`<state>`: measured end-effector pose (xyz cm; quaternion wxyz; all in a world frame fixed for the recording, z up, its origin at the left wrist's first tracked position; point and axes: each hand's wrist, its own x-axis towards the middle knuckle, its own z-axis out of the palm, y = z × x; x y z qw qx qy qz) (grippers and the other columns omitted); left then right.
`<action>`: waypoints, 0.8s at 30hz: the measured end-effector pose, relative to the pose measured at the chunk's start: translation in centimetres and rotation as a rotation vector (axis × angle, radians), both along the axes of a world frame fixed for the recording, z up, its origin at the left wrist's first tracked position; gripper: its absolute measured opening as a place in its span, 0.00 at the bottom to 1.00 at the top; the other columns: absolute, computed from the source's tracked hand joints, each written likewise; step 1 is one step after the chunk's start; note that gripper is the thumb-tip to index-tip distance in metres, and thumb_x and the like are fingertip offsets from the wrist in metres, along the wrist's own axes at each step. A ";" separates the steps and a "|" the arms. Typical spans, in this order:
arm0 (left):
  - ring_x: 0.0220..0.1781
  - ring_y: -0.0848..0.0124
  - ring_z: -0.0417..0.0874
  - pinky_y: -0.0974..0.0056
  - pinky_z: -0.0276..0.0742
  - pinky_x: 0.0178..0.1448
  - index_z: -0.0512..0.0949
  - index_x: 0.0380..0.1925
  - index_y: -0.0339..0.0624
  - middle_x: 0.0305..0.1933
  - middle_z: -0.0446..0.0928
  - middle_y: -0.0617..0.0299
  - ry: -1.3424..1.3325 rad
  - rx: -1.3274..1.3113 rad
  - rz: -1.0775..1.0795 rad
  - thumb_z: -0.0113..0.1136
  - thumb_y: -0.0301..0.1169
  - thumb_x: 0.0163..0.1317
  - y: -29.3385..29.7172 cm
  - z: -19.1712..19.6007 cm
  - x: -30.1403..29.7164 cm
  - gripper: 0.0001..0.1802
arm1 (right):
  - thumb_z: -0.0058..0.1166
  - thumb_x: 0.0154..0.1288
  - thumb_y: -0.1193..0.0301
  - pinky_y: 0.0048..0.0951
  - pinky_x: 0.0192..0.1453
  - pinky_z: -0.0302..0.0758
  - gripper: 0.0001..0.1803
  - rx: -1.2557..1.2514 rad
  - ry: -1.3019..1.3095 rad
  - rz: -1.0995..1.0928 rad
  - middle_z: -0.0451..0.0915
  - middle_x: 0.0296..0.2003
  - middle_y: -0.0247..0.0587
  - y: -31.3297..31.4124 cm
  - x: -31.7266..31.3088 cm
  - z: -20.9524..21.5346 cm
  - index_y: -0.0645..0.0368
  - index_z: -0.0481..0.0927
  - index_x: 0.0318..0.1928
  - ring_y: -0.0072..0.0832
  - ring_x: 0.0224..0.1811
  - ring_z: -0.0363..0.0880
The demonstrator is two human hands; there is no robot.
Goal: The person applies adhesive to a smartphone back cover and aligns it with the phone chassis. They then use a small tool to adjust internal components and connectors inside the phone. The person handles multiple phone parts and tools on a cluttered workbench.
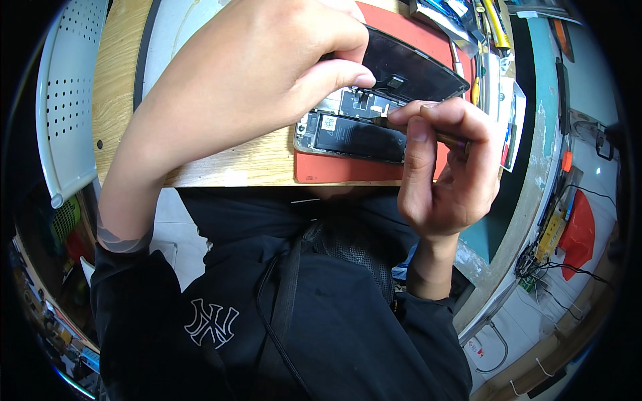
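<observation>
An opened phone point(309, 136) lies on a red mat point(334, 170), its black battery point(358, 139) and circuit board showing. Its black screen panel point(418, 67) is tilted up along the far side. My left hand point(301, 53) reaches over from the left, thumb and bent index finger closed at the panel's left part; the far fingers are hidden. In my right hand point(451, 157) is a thin screwdriver point(449, 139), pinched between thumb and fingers. Its tip points left into the phone, near the board above the battery.
Tools and a yellow-handled tool point(496, 23) crowd the far right of the wooden table point(234, 157). A perforated white panel point(70, 100) stands at the left. On the right are a ledge point(535, 134), cables and a red object point(578, 234).
</observation>
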<state>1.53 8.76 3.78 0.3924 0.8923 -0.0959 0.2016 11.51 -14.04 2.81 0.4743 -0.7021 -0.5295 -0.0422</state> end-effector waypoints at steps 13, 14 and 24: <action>0.44 0.49 0.86 0.53 0.84 0.49 0.83 0.39 0.33 0.44 0.84 0.49 -0.011 -0.015 -0.008 0.68 0.29 0.68 0.2 -0.1 -0.1 0.09 | 0.74 0.65 0.82 0.26 0.41 0.86 0.18 -0.282 -0.341 -0.084 0.88 0.41 0.46 1.0 -0.5 3.2 0.69 0.82 0.53 0.30 0.37 0.92; 0.45 0.49 0.86 0.53 0.84 0.49 0.83 0.39 0.33 0.45 0.84 0.49 -0.010 -0.012 -0.009 0.68 0.29 0.68 0.1 0.0 -0.2 0.09 | 0.74 0.65 0.81 0.25 0.44 0.86 0.20 -0.346 -0.373 -0.099 0.89 0.41 0.45 0.9 -0.7 3.9 0.68 0.81 0.55 0.29 0.39 0.93; 0.47 0.48 0.86 0.50 0.83 0.51 0.85 0.36 0.37 0.47 0.84 0.50 0.057 -0.014 -0.001 0.71 0.30 0.65 -0.1 0.4 -0.4 0.07 | 0.67 0.67 0.84 0.37 0.60 0.88 0.26 -0.473 -0.288 0.002 0.88 0.56 0.52 0.8 -0.1 5.9 0.69 0.78 0.64 0.43 0.56 0.92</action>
